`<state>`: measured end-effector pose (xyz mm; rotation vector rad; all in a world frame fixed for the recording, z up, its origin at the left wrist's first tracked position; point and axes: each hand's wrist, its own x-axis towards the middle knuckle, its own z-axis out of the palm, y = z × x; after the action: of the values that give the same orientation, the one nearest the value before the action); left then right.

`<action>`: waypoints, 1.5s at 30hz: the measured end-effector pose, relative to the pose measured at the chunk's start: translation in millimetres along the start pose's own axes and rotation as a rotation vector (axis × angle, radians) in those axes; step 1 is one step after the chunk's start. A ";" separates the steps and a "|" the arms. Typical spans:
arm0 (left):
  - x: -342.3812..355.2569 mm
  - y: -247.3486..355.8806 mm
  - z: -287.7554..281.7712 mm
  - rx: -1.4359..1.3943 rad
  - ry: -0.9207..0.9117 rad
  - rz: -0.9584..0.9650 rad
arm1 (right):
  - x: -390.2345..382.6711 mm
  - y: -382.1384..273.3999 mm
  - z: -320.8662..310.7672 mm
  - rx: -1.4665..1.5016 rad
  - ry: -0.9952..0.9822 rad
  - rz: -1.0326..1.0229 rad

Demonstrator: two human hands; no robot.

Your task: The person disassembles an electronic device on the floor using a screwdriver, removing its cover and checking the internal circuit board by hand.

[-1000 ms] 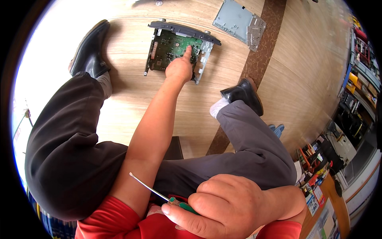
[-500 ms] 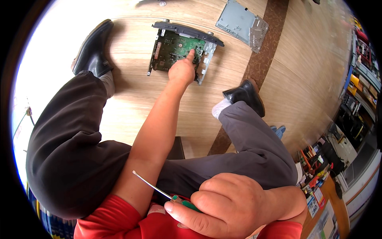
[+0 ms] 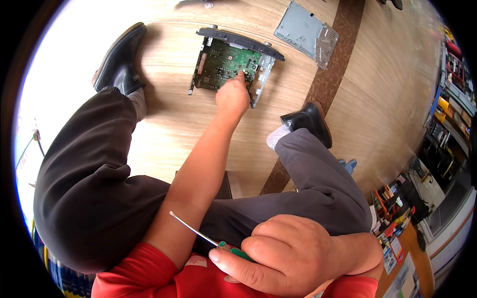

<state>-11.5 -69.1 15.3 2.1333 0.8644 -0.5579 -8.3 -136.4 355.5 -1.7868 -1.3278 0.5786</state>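
An opened electronic unit with a green circuit board (image 3: pixel 223 57), a dark curved front panel (image 3: pixel 238 41) and metal side brackets lies on the floor between my feet. My left hand (image 3: pixel 233 97) reaches over its near edge with the index finger stretched out, the tip at the right part of the board. The other fingers look curled, partly hidden, and I see nothing in them. Close to my body, my right hand (image 3: pixel 288 253) is closed round the green handle of a screwdriver (image 3: pixel 194 229). Its thin metal shaft points up and left, away from the board.
A grey metal cover plate (image 3: pixel 300 32) lies on the floor beyond the unit to the right. Black shoes (image 3: pixel 118 62) flank the unit. Blue slippers (image 3: pixel 349 166) sit farther right, near a cluttered wooden desk (image 3: pixel 415 253). A small part (image 3: pixel 208 5) lies at the far edge.
My left index fingertip has drawn back a little over the board, toward me. My right hand keeps its grip on the screwdriver. The whole view has shifted slightly.
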 end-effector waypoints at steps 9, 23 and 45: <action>-8.0 5.2 -1.6 -0.036 0.046 -0.048 | 3.2 -4.6 -4.1 0.031 -0.024 0.039; 3.9 5.1 -13.2 -0.022 -0.055 -0.113 | -3.9 -0.5 -6.0 -0.006 -0.048 0.014; 3.9 7.9 -17.3 -0.016 -0.111 -0.153 | 1.0 -7.1 -7.3 0.044 -0.036 0.077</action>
<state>-1.2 -58.0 27.4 2.0125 0.9714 -0.7379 -6.4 -137.1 365.6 -1.8061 -1.2647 0.6798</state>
